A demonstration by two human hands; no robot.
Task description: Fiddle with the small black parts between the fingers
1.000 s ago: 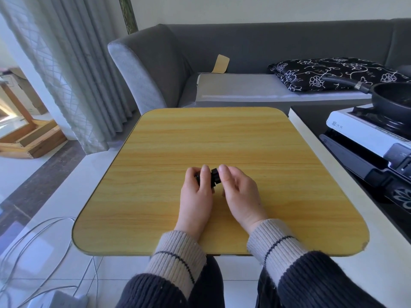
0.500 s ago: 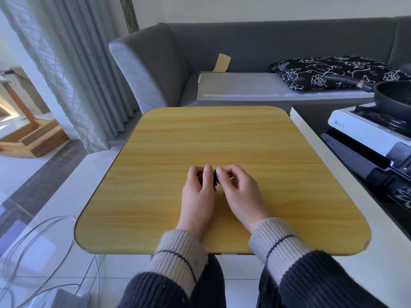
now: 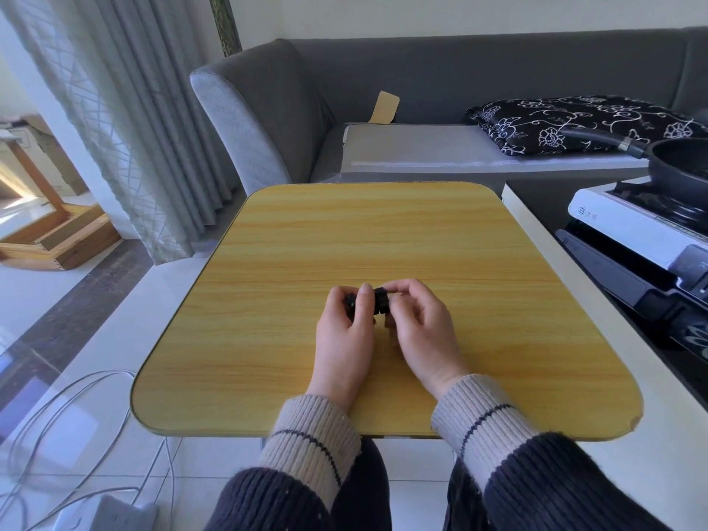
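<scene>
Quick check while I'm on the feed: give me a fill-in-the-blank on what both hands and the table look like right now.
1. The left hand and the right hand both pinch a small object whose colour is ____.
2. The hands rest on a tabletop with a yellow ____ grain finish.
3. At the right edge, a black ____ sits on the white stove.
4. Behind the table stands a grey ____.

Missing words: black; wood; pan; sofa

Bright daylight from left, through curtain; soft shadows; sharp centre; wide-angle bending at edges.
</scene>
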